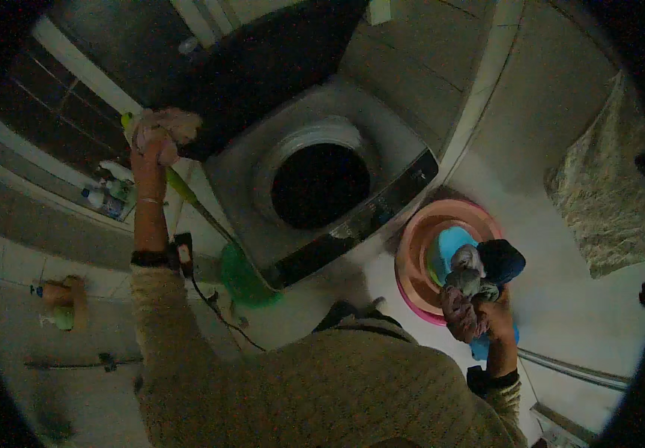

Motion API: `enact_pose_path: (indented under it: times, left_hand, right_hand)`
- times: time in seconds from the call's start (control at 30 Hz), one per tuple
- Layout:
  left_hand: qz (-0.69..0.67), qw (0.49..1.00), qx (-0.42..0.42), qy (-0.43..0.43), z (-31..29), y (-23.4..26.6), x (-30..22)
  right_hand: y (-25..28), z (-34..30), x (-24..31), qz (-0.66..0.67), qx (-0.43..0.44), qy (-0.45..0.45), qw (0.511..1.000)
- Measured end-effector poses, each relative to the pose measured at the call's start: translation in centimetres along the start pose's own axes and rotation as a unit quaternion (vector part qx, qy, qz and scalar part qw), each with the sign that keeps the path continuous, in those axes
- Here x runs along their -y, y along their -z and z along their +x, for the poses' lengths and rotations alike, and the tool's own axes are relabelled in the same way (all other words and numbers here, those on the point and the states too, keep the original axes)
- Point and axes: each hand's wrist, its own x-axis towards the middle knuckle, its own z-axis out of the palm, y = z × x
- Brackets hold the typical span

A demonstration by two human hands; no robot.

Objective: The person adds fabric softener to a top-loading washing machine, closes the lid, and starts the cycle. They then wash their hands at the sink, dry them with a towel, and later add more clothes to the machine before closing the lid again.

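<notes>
My left hand (156, 146) is raised at the left, its fingers closed on a crumpled pale pink cloth (177, 123). Beside that hand, a yellow-green pole (180, 185) slants down to a green broom-like head (247, 280). In front of me stands a top-loading washing machine (244, 231), its dark lid (255, 63) up and its round drum opening (322, 185) too dark to see into. At the right, my right hand (497, 317) grips a bundle of crumpled clothes (472, 291), grey and brownish, with a dark blue piece (501, 260) among them. The bundle overlaps the stacked basins (414, 261) in view.
A light blue item (453, 243) shows inside the orange-pink basins. Bottles (102, 198) stand on a ledge at the left, and more (57, 317) on a wall shelf. A pale towel (602, 187) hangs at the far right. A dark cable (221, 317) runs near my left arm.
</notes>
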Motion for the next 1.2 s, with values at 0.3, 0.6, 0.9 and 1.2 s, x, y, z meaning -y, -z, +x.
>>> enact_pose_path:
  times: [0.3, 0.6, 0.9, 1.2]
  left_hand:
    - [-0.099, 0.988, 0.009, 0.121, 7.1, -4.1, -2.4]
    - [-0.011, 0.913, 0.355, 0.200, -1.7, -19.4, 4.3]
    - [0.009, 0.897, 0.441, 0.029, -7.7, -32.4, 8.6]
    - [-0.004, 0.878, 0.478, -0.033, -4.3, -31.1, -5.9]
  right_hand:
    - [3.8, 1.1, -4.4, -0.012, -0.079, 0.006, 0.997]
    - [0.3, 0.9, -1.9, 0.082, -0.036, 0.021, 0.996]
    - [-3.0, 1.7, 0.5, -0.029, -0.039, 0.009, 0.999]
    - [-7.4, 6.7, 2.8, -0.047, 0.104, 0.012, 0.993]
